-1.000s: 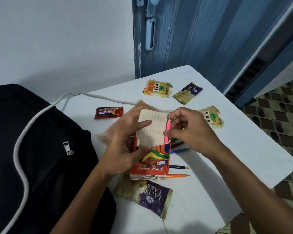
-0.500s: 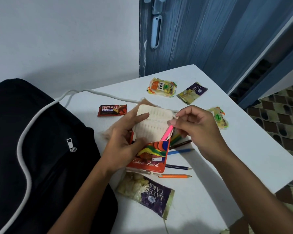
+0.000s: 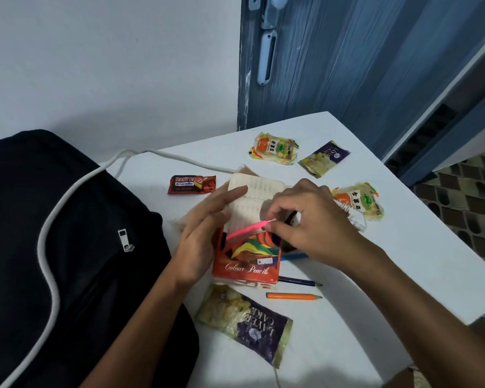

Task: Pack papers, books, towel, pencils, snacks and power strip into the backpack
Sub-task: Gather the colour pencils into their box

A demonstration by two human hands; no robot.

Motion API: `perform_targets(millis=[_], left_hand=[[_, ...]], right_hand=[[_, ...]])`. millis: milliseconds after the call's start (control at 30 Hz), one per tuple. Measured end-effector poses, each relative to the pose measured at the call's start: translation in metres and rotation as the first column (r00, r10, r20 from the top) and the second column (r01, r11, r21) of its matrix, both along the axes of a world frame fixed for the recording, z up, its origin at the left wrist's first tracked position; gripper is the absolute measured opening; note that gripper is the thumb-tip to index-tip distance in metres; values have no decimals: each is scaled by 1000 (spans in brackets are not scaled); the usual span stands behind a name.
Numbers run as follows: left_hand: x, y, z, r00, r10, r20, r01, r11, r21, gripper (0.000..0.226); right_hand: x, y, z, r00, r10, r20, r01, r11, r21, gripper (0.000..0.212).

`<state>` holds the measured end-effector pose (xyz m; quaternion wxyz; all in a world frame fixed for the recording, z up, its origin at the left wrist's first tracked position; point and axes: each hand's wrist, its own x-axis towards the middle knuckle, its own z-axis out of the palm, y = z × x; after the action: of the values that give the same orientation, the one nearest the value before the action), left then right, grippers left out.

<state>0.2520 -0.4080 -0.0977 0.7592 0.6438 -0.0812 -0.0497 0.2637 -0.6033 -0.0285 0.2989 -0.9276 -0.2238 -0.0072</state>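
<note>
Leftmost, a black backpack (image 3: 67, 247) with white piping lies on the white table (image 3: 403, 275). Next, the left hand (image 3: 205, 236) grips the red pencil box (image 3: 247, 259), fingers along its raised flap. To its right, the right hand (image 3: 314, 225) pinches a pink pencil (image 3: 249, 228) between thumb and forefinger, its far end at the box mouth (tip hidden). Loose orange (image 3: 293, 296) and dark blue pencils (image 3: 300, 281) lie just beside the box. Snack packets are scattered around, including a chocolate bar (image 3: 192, 184) and a layer cake packet (image 3: 249, 323).
</note>
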Motion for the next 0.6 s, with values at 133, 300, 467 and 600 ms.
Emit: perform_targets(millis=[133, 300, 467, 600], left_hand=[[-2, -2, 3, 1000, 14, 8, -15, 1000, 25, 47], [-3, -4, 7, 1000, 11, -5, -11, 999, -33, 45], [-4, -7, 10, 999, 12, 45, -13, 999, 29, 45], [-4, -8, 11, 995, 27, 94, -38, 992, 117, 51]], right_hand=[[-1, 7, 6, 978, 150, 142, -97, 941, -324, 7], [9, 6, 18, 980, 181, 78, -140, 917, -374, 6], [18, 4, 19, 946, 314, 84, -259, 885, -387, 12], [15, 6, 13, 916, 377, 140, -295, 866, -403, 17]])
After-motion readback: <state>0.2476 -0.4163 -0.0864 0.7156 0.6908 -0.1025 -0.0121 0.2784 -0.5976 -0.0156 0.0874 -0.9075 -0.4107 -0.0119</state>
